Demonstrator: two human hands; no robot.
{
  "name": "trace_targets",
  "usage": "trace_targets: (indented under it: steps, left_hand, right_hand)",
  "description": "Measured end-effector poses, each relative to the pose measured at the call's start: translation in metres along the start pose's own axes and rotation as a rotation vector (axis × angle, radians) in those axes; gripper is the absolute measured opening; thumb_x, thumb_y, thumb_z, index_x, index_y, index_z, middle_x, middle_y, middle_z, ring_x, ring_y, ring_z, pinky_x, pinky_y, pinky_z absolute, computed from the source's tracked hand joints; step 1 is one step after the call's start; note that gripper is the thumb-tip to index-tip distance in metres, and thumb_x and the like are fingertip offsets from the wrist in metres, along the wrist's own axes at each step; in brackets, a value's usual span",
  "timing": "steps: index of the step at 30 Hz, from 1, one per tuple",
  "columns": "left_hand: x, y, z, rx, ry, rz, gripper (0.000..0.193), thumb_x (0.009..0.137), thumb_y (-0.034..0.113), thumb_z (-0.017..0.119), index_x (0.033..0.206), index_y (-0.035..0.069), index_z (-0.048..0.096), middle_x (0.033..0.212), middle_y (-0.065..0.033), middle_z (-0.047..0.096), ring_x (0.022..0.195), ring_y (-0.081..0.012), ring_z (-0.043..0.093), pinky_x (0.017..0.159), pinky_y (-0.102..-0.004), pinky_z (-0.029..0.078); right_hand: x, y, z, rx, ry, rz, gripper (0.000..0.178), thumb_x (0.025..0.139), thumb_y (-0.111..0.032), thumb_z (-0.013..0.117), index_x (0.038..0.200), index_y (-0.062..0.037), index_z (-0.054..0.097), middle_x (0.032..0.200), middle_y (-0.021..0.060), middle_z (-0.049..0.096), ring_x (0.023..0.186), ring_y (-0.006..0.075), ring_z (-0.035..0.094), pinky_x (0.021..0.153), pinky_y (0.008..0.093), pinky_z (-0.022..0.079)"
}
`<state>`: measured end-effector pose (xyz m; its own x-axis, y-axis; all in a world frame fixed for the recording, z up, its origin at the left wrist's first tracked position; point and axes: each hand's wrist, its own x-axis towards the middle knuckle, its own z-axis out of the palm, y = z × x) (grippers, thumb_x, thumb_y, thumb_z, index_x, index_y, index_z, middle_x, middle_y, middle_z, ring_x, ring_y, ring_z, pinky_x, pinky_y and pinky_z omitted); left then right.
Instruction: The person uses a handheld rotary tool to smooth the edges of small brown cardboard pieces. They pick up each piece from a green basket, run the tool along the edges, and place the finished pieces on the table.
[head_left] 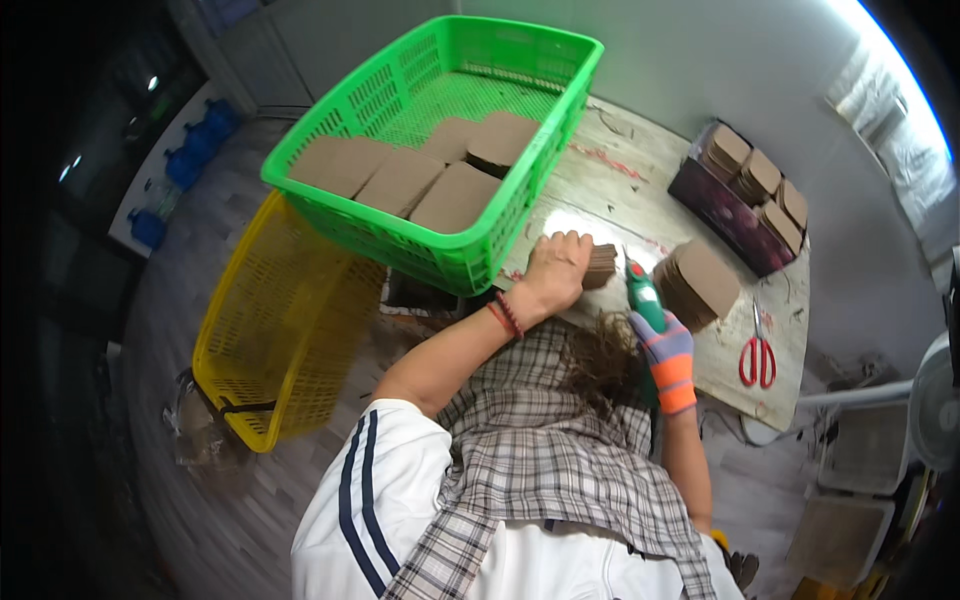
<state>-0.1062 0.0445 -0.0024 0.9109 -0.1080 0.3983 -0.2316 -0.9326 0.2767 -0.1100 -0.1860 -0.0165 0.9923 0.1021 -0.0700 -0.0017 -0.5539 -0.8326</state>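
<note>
My bare left hand, with dark and red bracelets at the wrist, is closed around a small stack of brown pads at the table's near edge. My right hand, in a grey and orange work glove, grips a green hand-held power tool with a red part and a thin tip. That tip points at the right side of the small stack; whether they touch I cannot tell. Just right of the tool stands a bigger stack of brown rounded pads.
Beyond my left arm, a green plastic crate holds several stacks of brown pads. Below it is a yellow crate. Red-handled scissors lie on the table, and a dark box of pad stacks stands at its far right.
</note>
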Motion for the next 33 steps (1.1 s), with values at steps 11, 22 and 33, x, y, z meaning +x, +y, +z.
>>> trace_targets:
  steps: [11, 22, 33]
  left_hand:
    - [0.094, -0.166, -0.232, -1.381, 0.04, -0.515, 0.034, 0.084, 0.009, 0.065, 0.113, -0.003, 0.054, 0.109, -0.0143, 0.062, 0.093, -0.0245, 0.064, 0.086, -0.0394, 0.053]
    - [0.135, -0.289, -0.134, -0.556, -0.459, -1.208, 0.063, 0.081, 0.03, 0.069, 0.132, 0.002, 0.044, 0.14, -0.0191, 0.038, 0.126, -0.0365, 0.039, 0.094, -0.0604, 0.033]
    - [0.132, -0.274, -0.138, -0.123, -0.693, -1.144, 0.064, 0.091, 0.039, 0.054, 0.141, 0.005, 0.033, 0.151, -0.0111, 0.023, 0.139, -0.0298, 0.018, 0.103, -0.0615, 0.021]
  right_hand:
    - [-0.078, 0.005, -0.06, 0.202, -0.014, 0.006, 0.027, 0.079, -0.021, 0.072, 0.091, 0.0005, 0.062, 0.069, 0.0001, 0.059, 0.059, 0.0055, 0.05, 0.052, 0.023, 0.04]
    - [-0.102, -0.004, -0.08, 0.143, 0.081, 0.034, 0.026, 0.08, -0.016, 0.07, 0.097, 0.0023, 0.062, 0.074, 0.0019, 0.061, 0.064, 0.0077, 0.052, 0.058, 0.0235, 0.043]
    - [-0.093, 0.015, -0.073, 0.249, 0.012, 0.038, 0.024, 0.08, -0.014, 0.069, 0.096, 0.0015, 0.062, 0.075, 0.0009, 0.06, 0.064, 0.0068, 0.051, 0.057, 0.0227, 0.042]
